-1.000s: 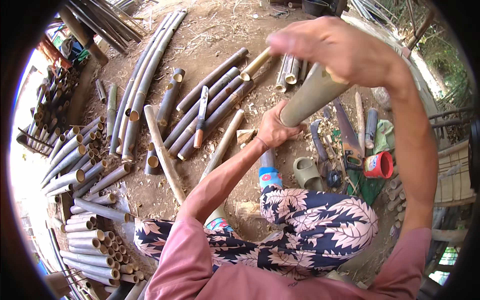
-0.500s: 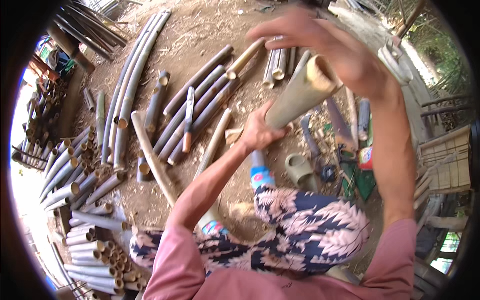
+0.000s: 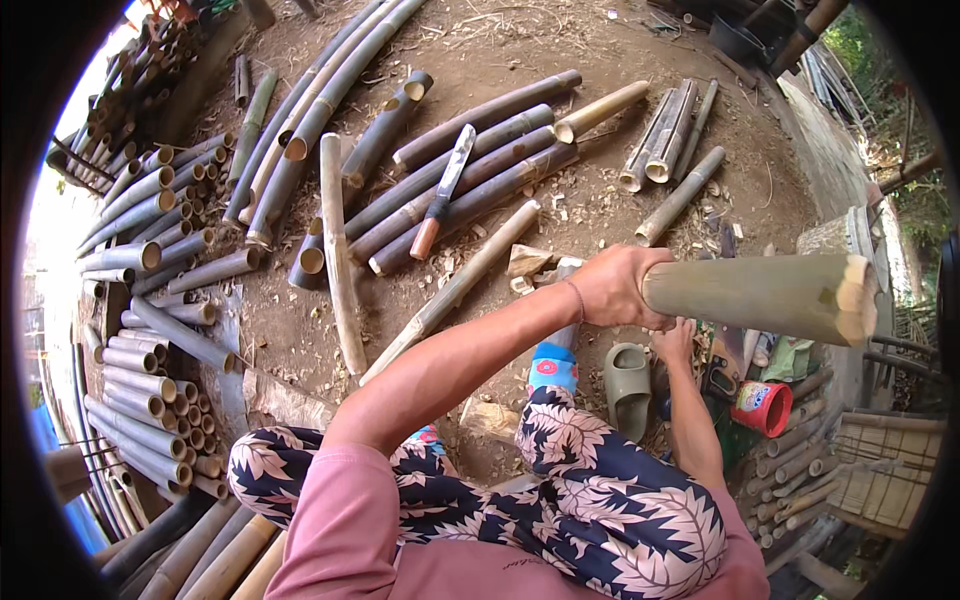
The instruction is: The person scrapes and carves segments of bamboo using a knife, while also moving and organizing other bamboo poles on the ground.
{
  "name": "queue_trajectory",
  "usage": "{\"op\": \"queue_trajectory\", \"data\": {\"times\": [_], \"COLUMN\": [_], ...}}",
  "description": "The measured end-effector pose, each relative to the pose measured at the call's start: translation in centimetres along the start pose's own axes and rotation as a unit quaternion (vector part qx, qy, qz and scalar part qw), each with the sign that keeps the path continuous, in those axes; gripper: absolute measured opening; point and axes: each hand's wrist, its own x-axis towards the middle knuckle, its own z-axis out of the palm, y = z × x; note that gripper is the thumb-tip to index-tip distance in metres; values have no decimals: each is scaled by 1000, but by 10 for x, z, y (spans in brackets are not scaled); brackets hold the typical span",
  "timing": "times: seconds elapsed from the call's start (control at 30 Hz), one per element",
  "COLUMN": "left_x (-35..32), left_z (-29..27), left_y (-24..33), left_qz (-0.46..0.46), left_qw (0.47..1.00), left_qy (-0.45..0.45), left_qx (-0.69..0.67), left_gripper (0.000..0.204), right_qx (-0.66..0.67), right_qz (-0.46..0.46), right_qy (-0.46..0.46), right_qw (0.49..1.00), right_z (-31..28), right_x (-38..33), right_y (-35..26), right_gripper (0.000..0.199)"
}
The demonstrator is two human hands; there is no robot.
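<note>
My left hand is closed around the near end of a thick green bamboo piece, which it holds up off the ground and pointing right. The far end of this piece is trimmed to pale, rough wood. Just below it, my right hand reaches down toward the ground, with its fingers partly hidden, so I cannot make out whether it holds anything. Near that hand are an olive clog and a handsaw. A large knife with a wooden handle lies across several bamboo poles.
A red tub stands at the right. Stacked cut bamboo fills the left side. Long poles lie at the far left, and split bamboo pieces lie farther off. Wood chips are scattered over the dirt floor.
The bamboo piece has swung from tilted upward to nearly level, pointing right. My right hand has dropped from above its end to below it. The view has shifted too.
</note>
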Motion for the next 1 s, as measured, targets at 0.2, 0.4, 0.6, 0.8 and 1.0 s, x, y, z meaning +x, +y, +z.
{"op": "queue_trajectory", "data": {"times": [0.2,0.4,0.6,0.8,1.0], "left_x": [4,8,5,-20,-43], "left_z": [-2,0,3,18,59], "left_y": [1,2,-7,-77,-208], "left_qz": [9,13,13,65,-50], "left_qw": [1000,1000,1000,995,979], "left_qy": [-15,0,1,64,143], "left_qx": [6,-5,-11,51,134], "left_gripper": [54,53,51,67,63], "right_qx": [97,69,23,40,29], "right_qz": [-254,-422,-413,-192,22], "right_qy": [-112,-75,-114,30,-114], "right_qw": [956,901,903,980,993], "right_z": [-96,-84,-80,-69,-32], "right_x": [-83,-88,-69,-26,-25], "right_y": [-46,-98,-86,26,-32], "right_gripper": [56,48,48,44,77]}}
